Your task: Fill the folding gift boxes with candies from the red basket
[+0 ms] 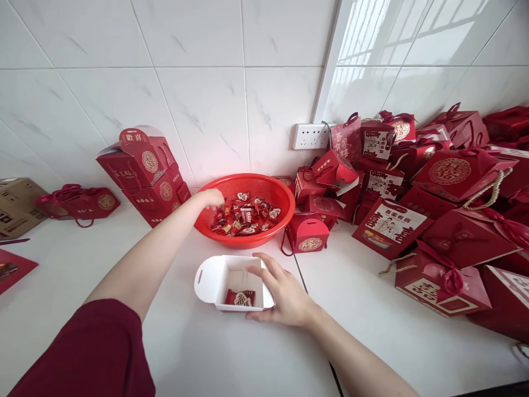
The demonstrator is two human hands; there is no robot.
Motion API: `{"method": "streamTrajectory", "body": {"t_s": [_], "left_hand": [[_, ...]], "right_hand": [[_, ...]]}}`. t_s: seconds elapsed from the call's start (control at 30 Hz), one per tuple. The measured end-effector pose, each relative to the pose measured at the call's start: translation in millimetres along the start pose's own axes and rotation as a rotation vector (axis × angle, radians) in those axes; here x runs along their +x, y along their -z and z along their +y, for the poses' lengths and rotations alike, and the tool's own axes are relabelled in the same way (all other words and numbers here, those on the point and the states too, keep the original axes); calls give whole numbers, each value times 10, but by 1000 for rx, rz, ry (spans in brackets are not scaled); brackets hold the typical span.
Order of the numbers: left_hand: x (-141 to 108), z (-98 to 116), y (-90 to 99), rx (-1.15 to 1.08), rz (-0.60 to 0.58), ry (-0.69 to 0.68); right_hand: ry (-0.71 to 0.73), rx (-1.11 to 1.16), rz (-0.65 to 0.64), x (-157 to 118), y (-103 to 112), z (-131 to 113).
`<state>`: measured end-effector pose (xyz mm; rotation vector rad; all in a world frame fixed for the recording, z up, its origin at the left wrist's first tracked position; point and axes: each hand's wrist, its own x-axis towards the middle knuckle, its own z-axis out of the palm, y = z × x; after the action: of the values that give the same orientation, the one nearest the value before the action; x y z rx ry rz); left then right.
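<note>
My left hand (213,198) reaches over the left rim of a red plastic basket (285,212). Its fingers are curled together, pointing down near wrapped candies (248,215), and whatever they hold is hidden. In front of the basket stands a small open gift box (241,268), white inside, with a slotted flap (205,280) folded out to the left. One red-wrapped candy (240,298) with a pale label lies at the bottom of this box. My right hand (285,289) grips the box's right side, fingers over the rim and thumb near the front.
Red gift boxes (448,171) with ribbons and rope handles are heaped on the right. A stack of red boxes (152,176) rises left of the basket. Farther left are a ribboned box (78,204) and a cardboard carton (19,208). Behind, a power strip (311,137) sits against the tiled wall.
</note>
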<state>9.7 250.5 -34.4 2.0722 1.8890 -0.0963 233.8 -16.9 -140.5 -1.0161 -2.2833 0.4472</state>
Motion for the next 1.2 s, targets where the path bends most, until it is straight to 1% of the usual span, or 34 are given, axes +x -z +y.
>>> {"method": "streamTrajectory", "body": {"t_s": [0.07,0.1,0.17,0.27,0.37,0.6,0.73,0.9,0.97,1.03,1.13,1.2], "left_hand": [[73,-32,-67,11,-148,93],[101,-45,-111,1,-185,126],[145,-72,-190,-29,-211,156],[198,-108,-251,-79,-203,169],[236,-123,-277,-83,-183,170],[246,-134,-346,97,-119,112],[231,-138,-334,153,-93,55],[195,-128,-318,139,-27,-68],[198,-112,-319,146,-13,-86],[218,-92,-324,169,-43,-68],[261,-79,-335,207,-137,-33],[288,-92,-339,220,-185,-34]], "right_hand": [[6,7,-4,-1,-3,-7],[8,10,-5,-3,-2,-9],[4,16,-10,-4,2,-12],[-11,31,-21,1,2,-12],[-23,43,-24,5,-1,-8],[-33,79,-22,-1,15,-4],[-22,84,-17,-3,11,7],[-18,86,-22,-16,-1,9],[-14,82,-24,-17,0,7],[-10,78,-20,-14,3,7],[-4,83,-14,-6,6,13],[-1,91,-8,-1,7,19]]}}
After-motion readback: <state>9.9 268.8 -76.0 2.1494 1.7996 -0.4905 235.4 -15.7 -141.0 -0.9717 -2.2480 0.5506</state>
